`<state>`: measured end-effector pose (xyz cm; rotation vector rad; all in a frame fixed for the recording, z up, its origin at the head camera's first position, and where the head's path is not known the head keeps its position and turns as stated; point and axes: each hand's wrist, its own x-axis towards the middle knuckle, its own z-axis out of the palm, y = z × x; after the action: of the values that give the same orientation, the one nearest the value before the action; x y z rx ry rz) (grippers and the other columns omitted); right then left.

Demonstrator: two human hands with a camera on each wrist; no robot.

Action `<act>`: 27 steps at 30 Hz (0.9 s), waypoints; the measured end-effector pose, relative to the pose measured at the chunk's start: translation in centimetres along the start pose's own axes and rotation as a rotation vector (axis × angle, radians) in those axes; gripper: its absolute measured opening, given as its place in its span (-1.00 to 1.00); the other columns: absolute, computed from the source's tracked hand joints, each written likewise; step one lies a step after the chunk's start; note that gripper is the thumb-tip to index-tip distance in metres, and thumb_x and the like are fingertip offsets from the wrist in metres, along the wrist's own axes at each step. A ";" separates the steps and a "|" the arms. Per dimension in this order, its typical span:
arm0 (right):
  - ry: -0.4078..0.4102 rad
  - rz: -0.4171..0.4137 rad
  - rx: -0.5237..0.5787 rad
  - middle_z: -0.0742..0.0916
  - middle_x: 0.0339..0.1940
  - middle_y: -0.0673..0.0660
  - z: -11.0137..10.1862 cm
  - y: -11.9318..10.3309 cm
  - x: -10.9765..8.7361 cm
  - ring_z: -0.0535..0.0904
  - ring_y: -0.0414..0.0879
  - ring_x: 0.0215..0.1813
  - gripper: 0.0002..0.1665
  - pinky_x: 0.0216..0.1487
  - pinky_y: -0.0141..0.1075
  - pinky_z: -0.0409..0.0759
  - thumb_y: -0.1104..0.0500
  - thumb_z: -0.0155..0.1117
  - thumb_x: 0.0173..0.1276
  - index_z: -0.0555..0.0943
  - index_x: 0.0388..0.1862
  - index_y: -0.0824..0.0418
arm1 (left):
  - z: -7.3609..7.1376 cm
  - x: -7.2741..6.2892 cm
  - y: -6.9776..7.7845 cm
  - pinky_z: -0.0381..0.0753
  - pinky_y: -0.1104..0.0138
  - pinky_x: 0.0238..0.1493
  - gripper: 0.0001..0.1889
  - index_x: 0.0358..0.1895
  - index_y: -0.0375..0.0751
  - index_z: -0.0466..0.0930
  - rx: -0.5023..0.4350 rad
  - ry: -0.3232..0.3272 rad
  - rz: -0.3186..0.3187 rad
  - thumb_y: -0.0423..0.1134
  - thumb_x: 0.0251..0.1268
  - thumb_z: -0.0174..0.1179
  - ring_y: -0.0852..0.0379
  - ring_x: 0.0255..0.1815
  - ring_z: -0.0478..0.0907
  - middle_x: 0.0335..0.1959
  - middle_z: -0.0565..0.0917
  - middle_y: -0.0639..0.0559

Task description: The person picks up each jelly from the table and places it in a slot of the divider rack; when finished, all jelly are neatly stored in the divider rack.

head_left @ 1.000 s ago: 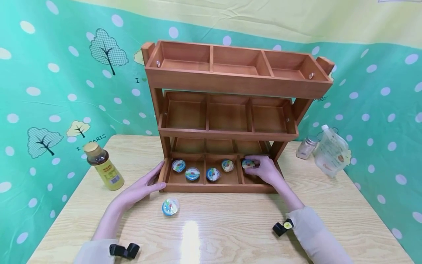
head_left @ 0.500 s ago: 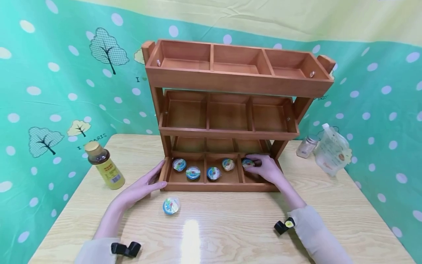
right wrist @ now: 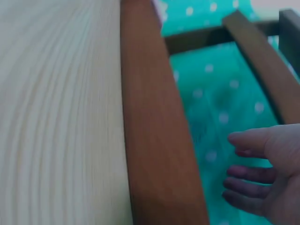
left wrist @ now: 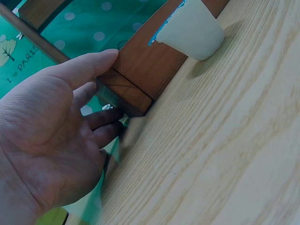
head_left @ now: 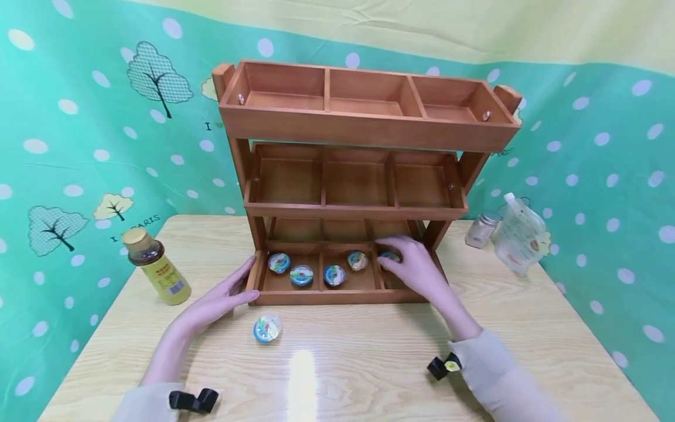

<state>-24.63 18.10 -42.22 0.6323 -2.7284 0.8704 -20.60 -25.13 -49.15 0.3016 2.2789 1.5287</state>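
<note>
A brown wooden three-tier rack (head_left: 364, 128) stands on the table, its bottom tray split into compartments. In the right one, a jelly cup (head_left: 390, 256) with a printed blue lid sits partly hidden behind my right hand (head_left: 413, 265). That hand's fingers are spread, and the right wrist view shows nothing between them. My left hand (head_left: 224, 299) rests at the tray's left end, thumb touching the front corner and fingers along the side. Two jelly cups (head_left: 302, 275) lie in the left compartment and two more (head_left: 334, 275) in the middle. Another jelly cup (head_left: 266, 329) lies on the table in front.
A brown-capped bottle with a yellow label (head_left: 158, 266) stands on the left of the table. At the right back are a small glass jar (head_left: 481, 230) and a clear spouted pouch (head_left: 521, 235). The upper tiers overhang the bottom tray. A patterned curtain (head_left: 596, 176) surrounds the table.
My right hand's fingers have come away from the jelly cup, leaving it in the right compartment. My left hand keeps its place on the rack. The head view has shifted slightly.
</note>
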 end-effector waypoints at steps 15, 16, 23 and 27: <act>-0.257 -0.378 0.255 0.72 0.27 0.06 7.8 -12.8 2.1 0.65 -0.11 0.30 -0.47 0.27 -0.23 0.68 0.09 0.41 0.43 0.62 0.35 0.11 | -0.5 -0.3 0.0 -0.15 -0.46 0.55 -0.16 0.67 0.47 -0.33 0.015 -0.005 0.003 0.01 0.60 0.06 -0.38 0.73 -0.37 0.75 -0.32 -0.04; -0.279 -0.406 0.226 0.72 0.28 0.02 8.2 -13.3 2.1 0.63 -0.16 0.31 -0.47 0.29 -0.30 0.65 0.06 0.39 0.45 0.61 0.37 0.09 | -0.5 -0.3 0.0 -0.15 -0.46 0.55 -0.16 0.67 0.46 -0.33 0.016 -0.005 0.008 0.01 0.60 0.06 -0.38 0.73 -0.36 0.75 -0.31 -0.04; -0.455 -0.483 0.165 0.66 0.34 -0.08 10.3 -14.8 1.1 0.52 -0.32 0.40 -0.39 0.42 -0.50 0.46 -0.03 0.35 0.48 0.52 0.46 0.00 | -0.4 -0.2 -0.1 -0.17 -0.46 0.55 -0.18 0.68 0.43 -0.31 0.004 -0.020 0.055 -0.01 0.62 0.04 -0.35 0.73 -0.36 0.76 -0.30 0.00; -0.516 -0.437 0.166 0.62 0.40 -0.11 10.9 -14.8 0.4 0.48 -0.33 0.45 -0.36 0.46 -0.46 0.45 -0.08 0.35 0.47 0.50 0.48 -0.03 | -0.1 -0.2 0.1 -0.18 -0.46 0.55 -0.18 0.67 0.44 -0.31 0.014 -0.016 0.033 0.00 0.61 0.05 -0.37 0.73 -0.36 0.76 -0.31 0.01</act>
<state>-18.94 0.65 -43.46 1.6105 -2.7557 0.9206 -20.46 -25.32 -49.00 0.3561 2.2842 1.5219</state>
